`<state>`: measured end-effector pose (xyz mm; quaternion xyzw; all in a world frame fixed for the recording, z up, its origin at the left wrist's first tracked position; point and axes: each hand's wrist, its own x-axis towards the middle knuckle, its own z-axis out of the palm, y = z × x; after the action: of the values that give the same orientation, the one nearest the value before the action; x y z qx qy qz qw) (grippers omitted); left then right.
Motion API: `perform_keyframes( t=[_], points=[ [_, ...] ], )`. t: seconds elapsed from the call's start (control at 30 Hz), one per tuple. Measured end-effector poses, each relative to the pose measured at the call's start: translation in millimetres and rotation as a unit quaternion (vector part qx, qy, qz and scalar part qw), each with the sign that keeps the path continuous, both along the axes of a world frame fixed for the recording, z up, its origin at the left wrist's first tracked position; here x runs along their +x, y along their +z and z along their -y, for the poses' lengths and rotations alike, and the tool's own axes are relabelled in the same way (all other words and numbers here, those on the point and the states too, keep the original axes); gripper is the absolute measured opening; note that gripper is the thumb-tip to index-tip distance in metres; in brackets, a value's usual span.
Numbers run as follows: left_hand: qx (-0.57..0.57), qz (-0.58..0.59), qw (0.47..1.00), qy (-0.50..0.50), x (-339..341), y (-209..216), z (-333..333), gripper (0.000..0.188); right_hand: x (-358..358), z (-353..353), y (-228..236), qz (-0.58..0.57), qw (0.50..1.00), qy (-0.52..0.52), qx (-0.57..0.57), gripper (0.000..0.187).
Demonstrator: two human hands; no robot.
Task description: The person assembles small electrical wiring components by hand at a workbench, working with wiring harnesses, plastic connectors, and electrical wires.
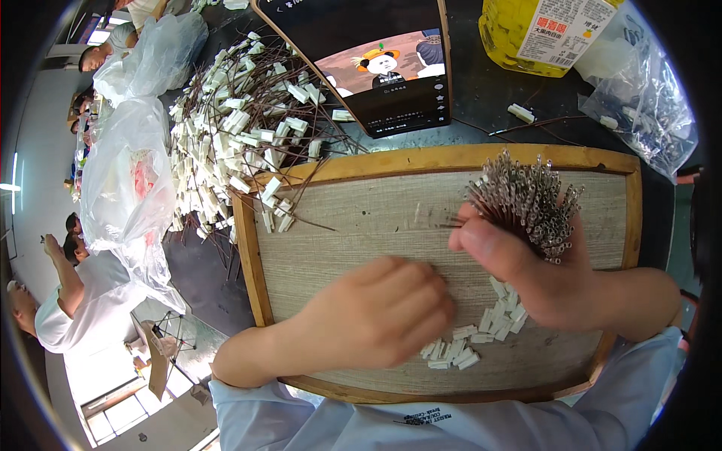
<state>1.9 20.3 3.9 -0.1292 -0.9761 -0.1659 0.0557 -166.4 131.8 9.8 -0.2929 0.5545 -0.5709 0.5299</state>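
My right hand (526, 274) is closed round a thick bundle of thin brown wires (526, 207), whose bare metal terminal ends fan out above the fist. A blurred pale piece (429, 216) sticks out to the left of the thumb, apparently at a wire's end. My left hand (368, 316) hovers over the board, back upward and slightly smeared, its fingers curled in; the fingertips and anything in them are hidden. Small white plastic connector housings (455, 349) lie loose on the wood-framed board (338, 244), between and below my hands.
A big heap of brown wires with white housings (241, 128) lies past the board's left corner. Behind the board stand a phone (376, 75) playing a cartoon and a yellow bottle (519, 37). Clear plastic bags (128, 180) hang at left; another bag (647, 98) lies right. People sit farther left.
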Motion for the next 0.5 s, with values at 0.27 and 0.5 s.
perform_keyframes(
  t=[0.27, 0.5],
  points=[
    [0.075, -0.02, 0.98, 0.186, -3.3, 9.0, 25.7, 0.027, -0.7, 2.6, -3.2, 0.006, 1.0, 0.022, 0.021, 0.017],
    [0.439, -0.098, 0.876, 0.173, 15.1, 3.2, 45.3, 0.033, -3.1, -2.8, -1.0, 0.002, 0.995, 0.095, 0.034, 0.019]
  ],
)
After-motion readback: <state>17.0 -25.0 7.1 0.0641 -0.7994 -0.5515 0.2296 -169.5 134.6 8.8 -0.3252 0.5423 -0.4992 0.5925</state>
